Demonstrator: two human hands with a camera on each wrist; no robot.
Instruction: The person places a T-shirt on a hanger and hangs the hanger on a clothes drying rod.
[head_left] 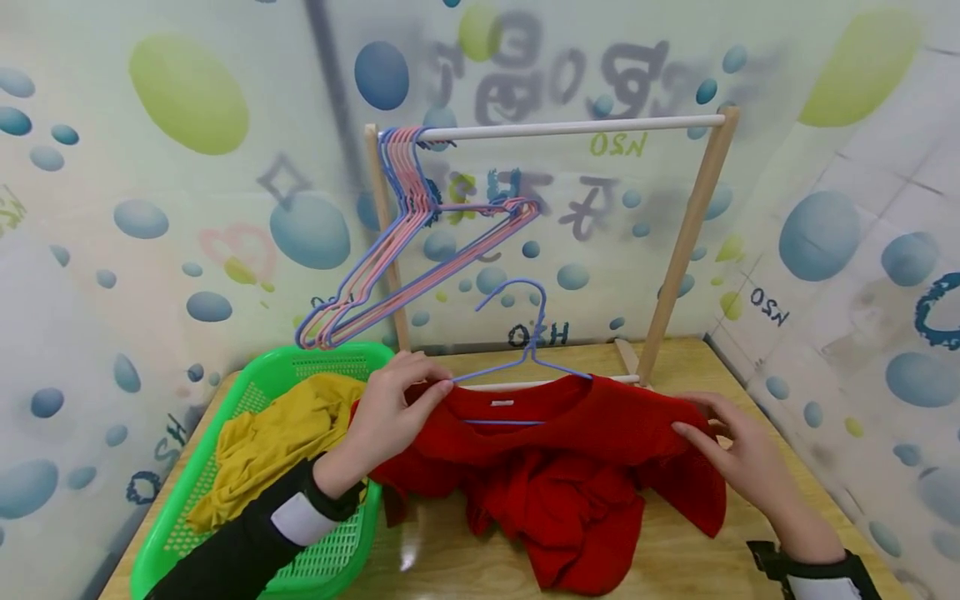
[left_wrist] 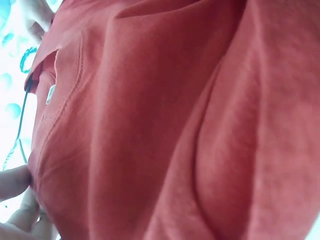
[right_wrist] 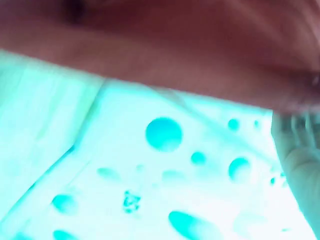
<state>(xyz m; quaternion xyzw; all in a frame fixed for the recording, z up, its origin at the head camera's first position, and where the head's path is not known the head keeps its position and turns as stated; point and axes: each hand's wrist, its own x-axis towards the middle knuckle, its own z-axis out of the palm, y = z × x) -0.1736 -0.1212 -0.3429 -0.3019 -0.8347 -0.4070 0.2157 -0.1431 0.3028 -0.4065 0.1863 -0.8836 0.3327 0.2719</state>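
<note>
Wooden surface (head_left: 442,558) below me, green basket (head_left: 363,537) to the left, I hold a red shirt (head_left: 555,492) spread between fingers, left hand (head_left: 392,410) pinching near the neck with its blue hanger (head_left: 533,346), right hand (head_left: 750,458) pinching the opposite shoulder.

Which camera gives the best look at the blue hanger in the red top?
The head view: the blue hanger shows its hook and twisted neck above the red top. The left wrist view catches only thin pieces near one edge; the right wrist view shows none.
</note>
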